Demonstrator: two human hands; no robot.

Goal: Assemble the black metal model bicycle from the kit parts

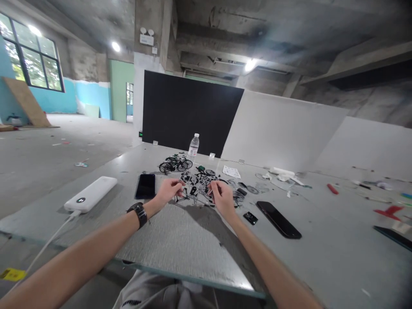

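Observation:
My left hand (170, 190), with a dark watch on the wrist, is closed in a pinch at the left side of a pile of small model bicycle parts (201, 183). Across the pile, my right hand (222, 196) is also pinched, thumb against fingers. Whatever each holds is too small to make out among the thin black and grey pieces. Just behind the left hand stand dark model bicycles (175, 165). Wheels and a small green piece (200, 168) lie among the loose parts.
A black phone (145, 186) lies left of the pile, another phone (278, 219) to the right. A small black card-like piece (250, 218) is near my right forearm. A white power bank (92, 194) trails a cable. Behind stand a water bottle (193, 146) and a black panel (189, 113).

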